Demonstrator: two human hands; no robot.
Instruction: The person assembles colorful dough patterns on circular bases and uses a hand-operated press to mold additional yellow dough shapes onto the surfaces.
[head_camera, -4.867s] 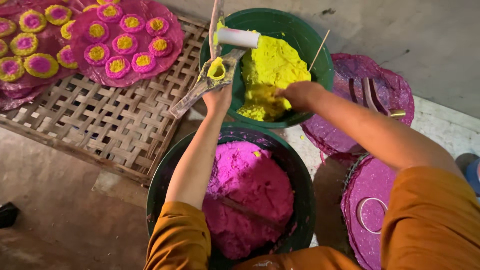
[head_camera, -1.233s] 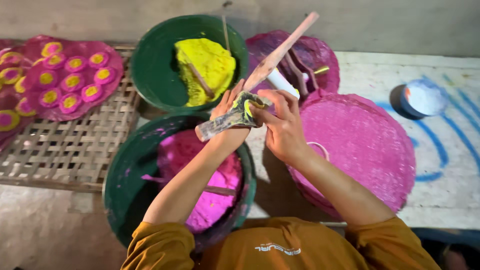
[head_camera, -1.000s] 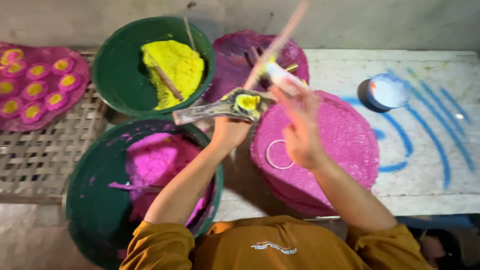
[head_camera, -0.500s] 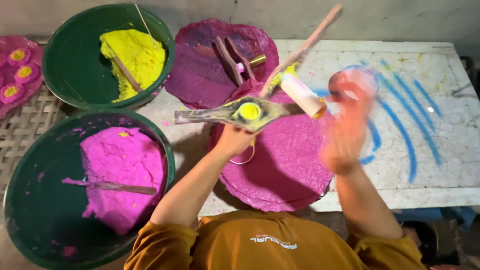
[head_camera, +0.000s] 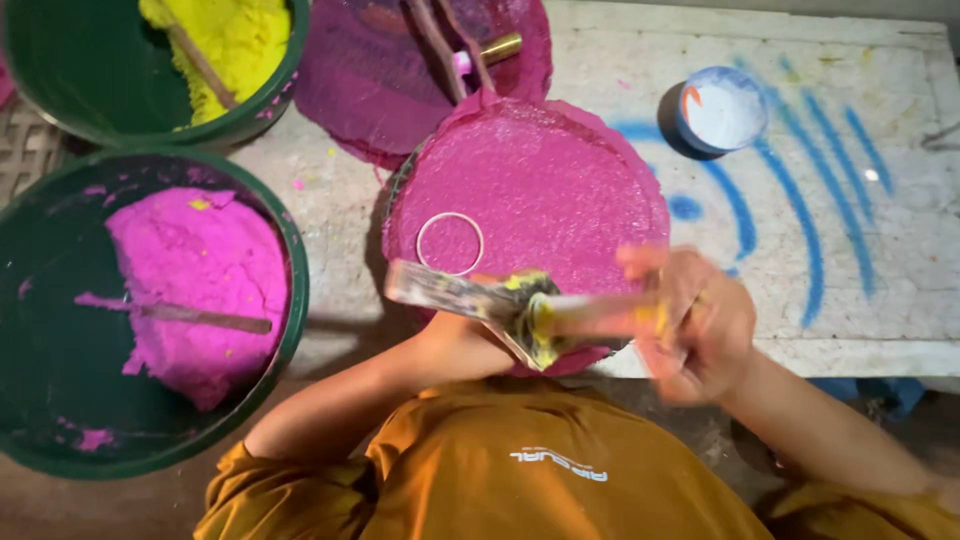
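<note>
Flat mould tool (head_camera: 470, 295) between both hands, above pink disc (head_camera: 540, 190)

Soft daylight, right hand (head_camera: 690, 320) motion-blurred, dim lower edge

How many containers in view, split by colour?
Green round tubs: 2, one holding pink paste with its rim at, one holding yellow paste with its rim at
Small white round cup with blue-smeared side: 1
Total: 3
</note>
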